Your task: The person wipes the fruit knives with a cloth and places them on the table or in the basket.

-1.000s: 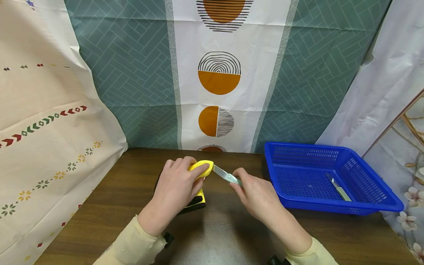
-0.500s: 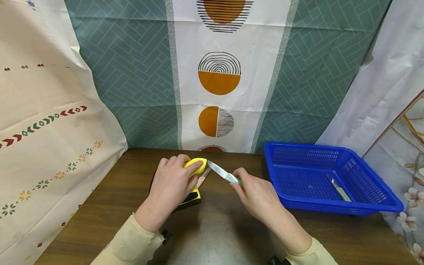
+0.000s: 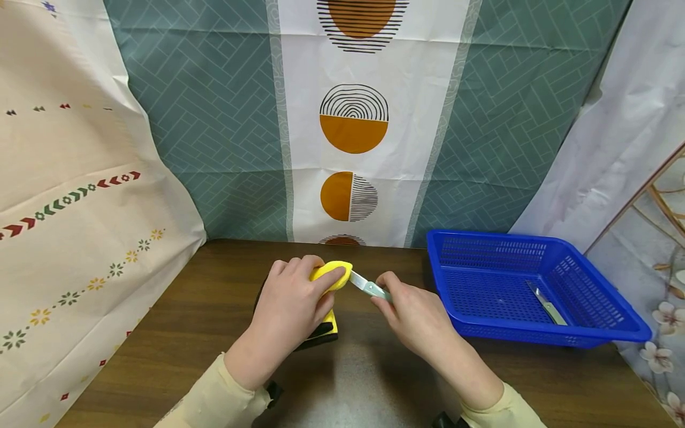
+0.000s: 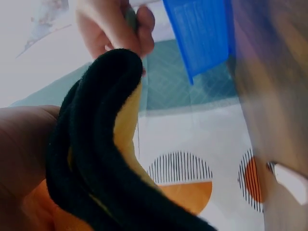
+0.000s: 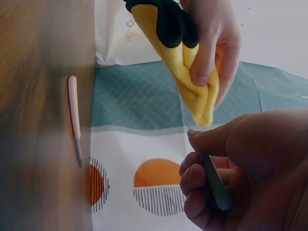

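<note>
My left hand (image 3: 291, 306) grips a folded yellow and black cloth (image 3: 333, 274) and pinches it round the blade of a small knife (image 3: 365, 286). My right hand (image 3: 414, 315) holds that knife by its green handle (image 5: 214, 185), blade pointing left and away. Most of the blade is hidden inside the cloth (image 5: 187, 82); only a short stretch near the handle shows. Both hands hover just above the brown table (image 3: 374, 380), near its middle. In the left wrist view the cloth (image 4: 96, 144) fills the foreground.
A blue plastic basket (image 3: 535, 342) stands at the right with another knife (image 3: 547, 303) lying in it. A pink-handled knife (image 5: 73, 110) lies on the table beside the hands. Patterned cloths hang behind and to both sides.
Half a second ago the cloth had slid left, baring the blade. Now my left hand has pushed it right again, over the blade towards the handle. The right hand stayed put.
</note>
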The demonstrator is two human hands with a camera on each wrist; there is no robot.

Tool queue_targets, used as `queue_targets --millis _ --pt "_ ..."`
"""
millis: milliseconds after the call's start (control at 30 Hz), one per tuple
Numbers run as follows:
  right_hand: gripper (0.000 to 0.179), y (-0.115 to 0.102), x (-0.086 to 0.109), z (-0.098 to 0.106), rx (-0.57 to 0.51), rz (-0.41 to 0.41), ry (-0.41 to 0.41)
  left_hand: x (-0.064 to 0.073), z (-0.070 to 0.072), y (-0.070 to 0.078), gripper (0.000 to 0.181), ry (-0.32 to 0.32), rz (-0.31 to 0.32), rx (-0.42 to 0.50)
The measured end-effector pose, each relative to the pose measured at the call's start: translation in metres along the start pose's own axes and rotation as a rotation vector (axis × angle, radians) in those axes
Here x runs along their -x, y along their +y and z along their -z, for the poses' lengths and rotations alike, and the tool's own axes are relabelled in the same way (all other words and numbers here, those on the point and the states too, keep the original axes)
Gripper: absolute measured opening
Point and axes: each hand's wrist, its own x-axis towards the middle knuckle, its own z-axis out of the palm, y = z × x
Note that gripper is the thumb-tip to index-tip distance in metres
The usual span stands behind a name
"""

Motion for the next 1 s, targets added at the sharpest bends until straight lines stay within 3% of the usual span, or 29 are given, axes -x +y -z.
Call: queue_targets --millis 467,1000 --pt "0.021 0.001 -0.001 0.0 -0.018 -0.02 -0.021 0.002 -0.005 0.019 0.038 0.008 -0.053 0.043" --pt "0.022 -0.001 -0.001 -0.001 -0.007 -0.01 -0.027 0.004 -0.007 0.014 0.037 -0.014 -0.042 0.006"
